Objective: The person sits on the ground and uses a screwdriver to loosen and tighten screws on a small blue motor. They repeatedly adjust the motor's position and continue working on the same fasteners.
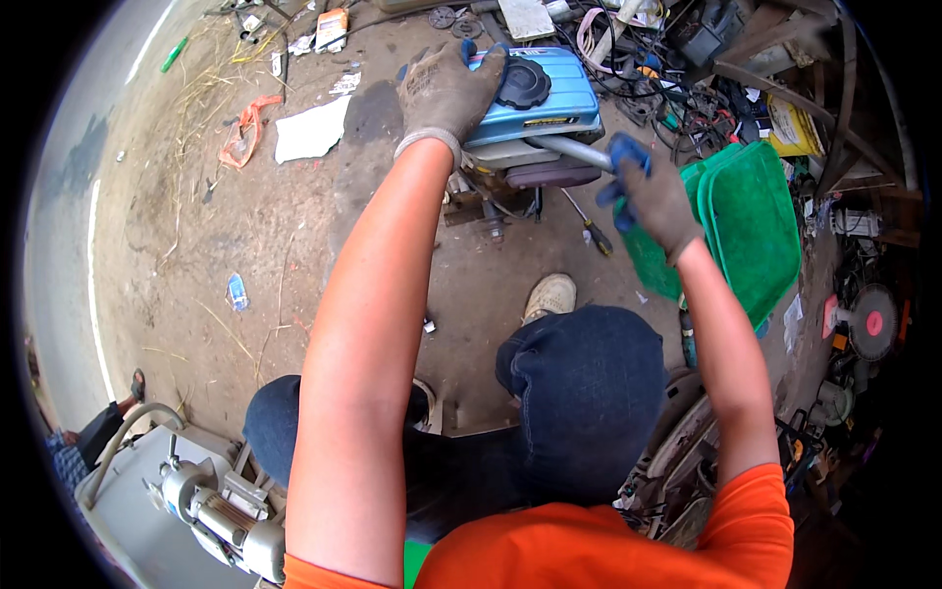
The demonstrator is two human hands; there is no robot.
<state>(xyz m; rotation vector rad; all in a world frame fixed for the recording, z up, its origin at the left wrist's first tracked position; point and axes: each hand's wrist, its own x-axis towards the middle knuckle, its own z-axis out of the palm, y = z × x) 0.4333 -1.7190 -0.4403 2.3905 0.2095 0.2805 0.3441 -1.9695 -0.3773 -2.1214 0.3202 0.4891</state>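
A small engine with a blue fuel tank (561, 86) and a round black cap (523, 83) stands on the ground ahead of me. My left hand (446, 90), in a brown glove with blue fingertips, lies on the tank's left side with its fingers spread. From below the tank's right side a grey metal tube (571, 150) sticks out. My right hand (653, 191), gloved alike, is closed round the tube's outer end. The tube's inner end is hidden under the tank. A screwdriver (597, 236) with a dark handle lies on the ground between engine and right hand.
Green plastic bins (751, 221) stand close by my right forearm. Cables and scrap parts (677, 108) are heaped at the far right. A white sheet (312, 131) and an orange plastic bag (240, 137) lie on the dirt at left. A machine with a motor (221, 515) stands at lower left, near another person's leg (103, 427).
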